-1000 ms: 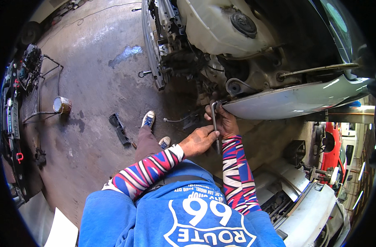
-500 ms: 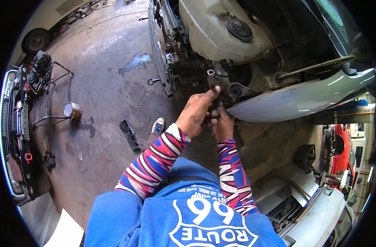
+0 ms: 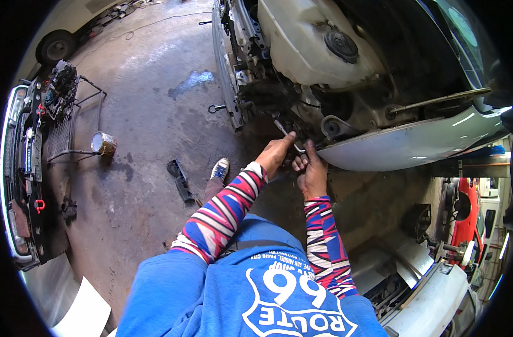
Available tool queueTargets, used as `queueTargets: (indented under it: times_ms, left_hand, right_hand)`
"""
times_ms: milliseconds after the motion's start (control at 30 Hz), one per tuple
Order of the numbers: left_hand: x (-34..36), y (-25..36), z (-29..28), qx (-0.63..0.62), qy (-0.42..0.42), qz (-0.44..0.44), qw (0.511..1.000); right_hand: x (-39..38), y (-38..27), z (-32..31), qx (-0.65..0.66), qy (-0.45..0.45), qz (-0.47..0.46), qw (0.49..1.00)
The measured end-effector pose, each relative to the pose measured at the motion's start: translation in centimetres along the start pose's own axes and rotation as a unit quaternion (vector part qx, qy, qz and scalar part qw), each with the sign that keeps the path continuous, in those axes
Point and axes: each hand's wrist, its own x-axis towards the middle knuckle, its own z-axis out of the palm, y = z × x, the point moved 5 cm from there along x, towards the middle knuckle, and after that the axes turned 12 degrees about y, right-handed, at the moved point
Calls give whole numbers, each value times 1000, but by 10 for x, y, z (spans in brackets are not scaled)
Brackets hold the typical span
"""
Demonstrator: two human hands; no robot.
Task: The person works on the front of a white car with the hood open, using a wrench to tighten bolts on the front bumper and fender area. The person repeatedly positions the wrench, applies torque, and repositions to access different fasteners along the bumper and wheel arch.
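A slim silver wrench with a bent end slants across the open front corner of a car. My left hand is closed around its middle, the thumb lying along the shaft. Close on the right, my right hand has curled fingers and a raised thumb, pinching at the wrench's bent lower end. Both hands are just left of the pale fender's front tip. Beyond them are a round metal bracket and dark parts of the car's front. My left palm is hidden from view.
A translucent plastic tank with a black cap sits in the car's bay. A metal crossbar runs along the front. On the concrete floor lie a black plastic part and a paint can beside a metal rack. Removed panels stand lower right.
The wrench has swung from nearly upright, ring end facing me, to a leftward slant. My left hand has drawn back slightly, and the whole view has shifted a little.
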Motion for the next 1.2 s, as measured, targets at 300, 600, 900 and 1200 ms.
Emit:
queueTargets:
  times_ms: [300, 600, 900, 1200]
  left_hand:
    - [-58, 21, -47, 174, 210, 358, 893]
    - [-109, 35, -41, 466, 64, 460, 753]
    - [-97, 32, -58, 318, 9, 454, 833]
    - [-95, 36, -62, 292, 60, 499, 814]
  right_hand:
    - [-19, 12, -13, -251, -85, -5, 964]
    - [-17, 4, 3, -185, -92, 48, 977]
    - [-17, 8, 7, -23, -87, 95, 991]
    - [-18, 2, 10, -113, -71, 45, 990]
